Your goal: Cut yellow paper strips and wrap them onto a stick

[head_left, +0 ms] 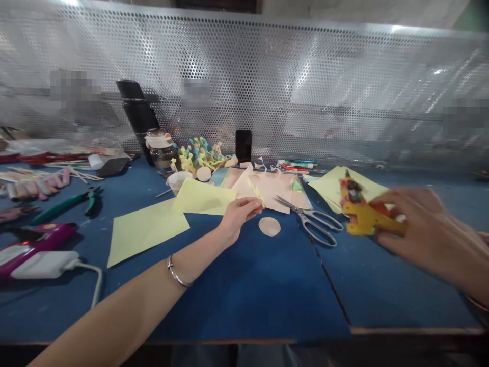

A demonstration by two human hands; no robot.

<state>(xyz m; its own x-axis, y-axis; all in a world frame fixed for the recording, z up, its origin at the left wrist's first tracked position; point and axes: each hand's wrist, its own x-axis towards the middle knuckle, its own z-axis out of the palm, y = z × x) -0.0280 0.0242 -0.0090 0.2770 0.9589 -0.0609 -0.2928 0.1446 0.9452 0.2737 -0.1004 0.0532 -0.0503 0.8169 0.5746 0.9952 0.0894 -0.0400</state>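
In the head view, clock directions run from the left hand (237,216), which pinches a thin yellow strip (257,192) in its fingertips. At 3 o'clock, blurred, the right hand (424,232) grips a yellow tool (357,218), held well apart from the strip.

The blue table (244,298) has its front edge at 6 o'clock, and its broadest plain stretch lies between there and the left hand. At 4 o'clock a dark seam (331,283) slants to that edge. Scissors (300,211) at 3 o'clock narrow the way between the hands, their tips over pink paper (277,187). A perforated screen (267,81) bounds the table at 12 o'clock.

The scissors are shiny metal with 2 loop handles. A flat, round pink disc (269,227) lies near them. At 9 o'clock a smooth, straight-sided yellow sheet (148,232) lies flat; at 11 o'clock sits a knobbly yellow-and-blue bundle (202,153).
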